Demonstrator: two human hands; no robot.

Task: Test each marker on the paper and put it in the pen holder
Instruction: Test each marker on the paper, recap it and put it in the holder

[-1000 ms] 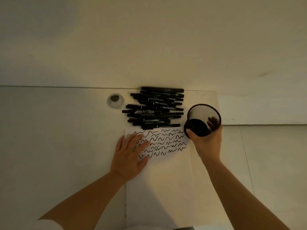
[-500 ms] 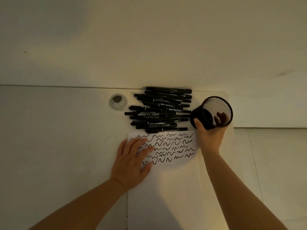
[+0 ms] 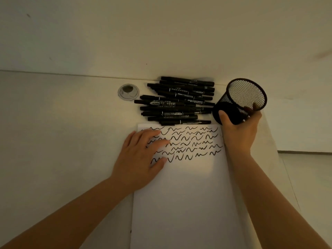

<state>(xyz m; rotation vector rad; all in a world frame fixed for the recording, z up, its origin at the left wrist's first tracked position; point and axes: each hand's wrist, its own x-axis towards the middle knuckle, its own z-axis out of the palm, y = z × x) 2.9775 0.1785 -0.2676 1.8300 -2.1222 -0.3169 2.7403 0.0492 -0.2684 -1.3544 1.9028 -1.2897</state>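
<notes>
A heap of black felt-tip markers (image 3: 177,101) lies crosswise just beyond the fingertips of the left hand (image 3: 142,159), their barrels stacked roughly parallel. Several carry white printed labels; on one the word "MARKER" can just be read, while the rest of the print is too small and dim to make out. The left hand lies flat with fingers spread on the top left part of the white sheet of paper (image 3: 185,194), covering some of the black wavy test scribbles (image 3: 194,142) that fill the sheet's far end in rows. The right hand (image 3: 239,133) grasps the black round wire-mesh pen holder (image 3: 240,101) from below, thumb on its near left side and fingertips showing through the mesh on the other; the holder is tilted with its open mouth toward the camera, just right of the marker heap, and nothing can be seen inside it. Left of the heap, beyond the left hand, a round grey cable grommet (image 3: 128,92) sits in the pale desk top (image 3: 62,132). The sheet's near edge is cut off by the frame.
</notes>
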